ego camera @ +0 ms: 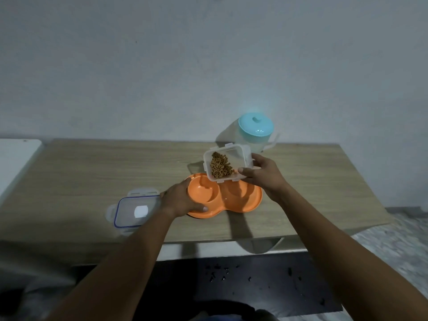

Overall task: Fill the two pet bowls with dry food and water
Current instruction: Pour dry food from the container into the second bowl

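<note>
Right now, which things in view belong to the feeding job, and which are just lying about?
In the job:
orange double bowl, steadied by the left hand
kibble container, tilted in the right hand
jug with blue lid, standing untouched
container lid, set aside

Lying about:
dark crumbs on the floor

- One orange plastic double pet dish (pixel 240 203) with two round bowls
- One clear plastic container (pixel 228 163) of brown kibble
- One clear blue-rimmed lid (pixel 132 211)
- One translucent jug with turquoise lid (pixel 254 130)
- One wooden table (pixel 92 172)
- Two bare hands
</note>
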Tool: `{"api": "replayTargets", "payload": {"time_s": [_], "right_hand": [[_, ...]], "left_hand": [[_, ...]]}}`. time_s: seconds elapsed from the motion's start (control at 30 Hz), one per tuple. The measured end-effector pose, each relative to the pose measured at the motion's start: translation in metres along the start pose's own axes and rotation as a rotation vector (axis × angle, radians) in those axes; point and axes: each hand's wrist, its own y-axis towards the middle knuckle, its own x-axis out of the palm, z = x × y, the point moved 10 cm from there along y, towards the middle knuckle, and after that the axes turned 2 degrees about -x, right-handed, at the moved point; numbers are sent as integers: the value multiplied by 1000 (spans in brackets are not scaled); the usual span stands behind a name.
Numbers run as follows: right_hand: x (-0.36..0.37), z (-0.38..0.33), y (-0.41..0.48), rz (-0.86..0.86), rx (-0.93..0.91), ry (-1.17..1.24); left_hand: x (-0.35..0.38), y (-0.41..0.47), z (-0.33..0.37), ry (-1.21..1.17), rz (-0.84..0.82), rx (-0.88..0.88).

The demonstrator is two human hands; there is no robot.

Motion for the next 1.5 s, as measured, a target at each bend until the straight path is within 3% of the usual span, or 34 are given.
{"api": "replayTargets", "payload": {"time_s": [0.3, 0.6, 1.5], "right_hand": [[10, -5, -6, -12, -112, -220], [19, -18, -11, -11, -181, -291], [11, -17, -10, -17, -167, -285]], "left_hand": [[0, -1, -1, 73, 4, -24], [2, 0, -4, 108, -8, -43], [5, 2, -6, 66, -2, -49]]}}
